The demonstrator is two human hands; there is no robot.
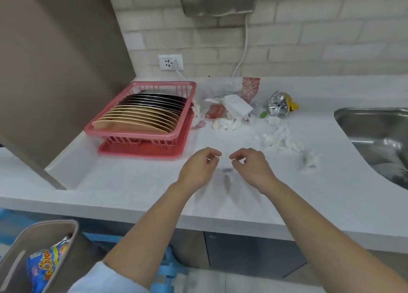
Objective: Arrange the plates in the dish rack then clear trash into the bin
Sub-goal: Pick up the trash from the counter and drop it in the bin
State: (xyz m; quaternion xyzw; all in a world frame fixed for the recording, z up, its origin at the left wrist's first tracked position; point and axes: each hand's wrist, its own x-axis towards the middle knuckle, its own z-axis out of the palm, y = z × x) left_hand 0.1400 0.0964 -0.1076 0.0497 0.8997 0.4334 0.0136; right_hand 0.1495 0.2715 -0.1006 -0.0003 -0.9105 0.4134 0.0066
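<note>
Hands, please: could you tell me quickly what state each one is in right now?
Left hand: fingers loosely curled, holding nothing visible.
Right hand: the same, loosely curled and empty.

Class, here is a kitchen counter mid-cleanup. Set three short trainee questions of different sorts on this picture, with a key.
1. True or false: the plates stand on edge in the pink plastic dish rack.
2. What lies nearest the steel sink: a) crumpled white tissue b) red wrapper c) dish rack?
3. Fill in: a blue snack packet lies in the grey ____.

Key: 1 true; 2 a; 3 bin.
</note>
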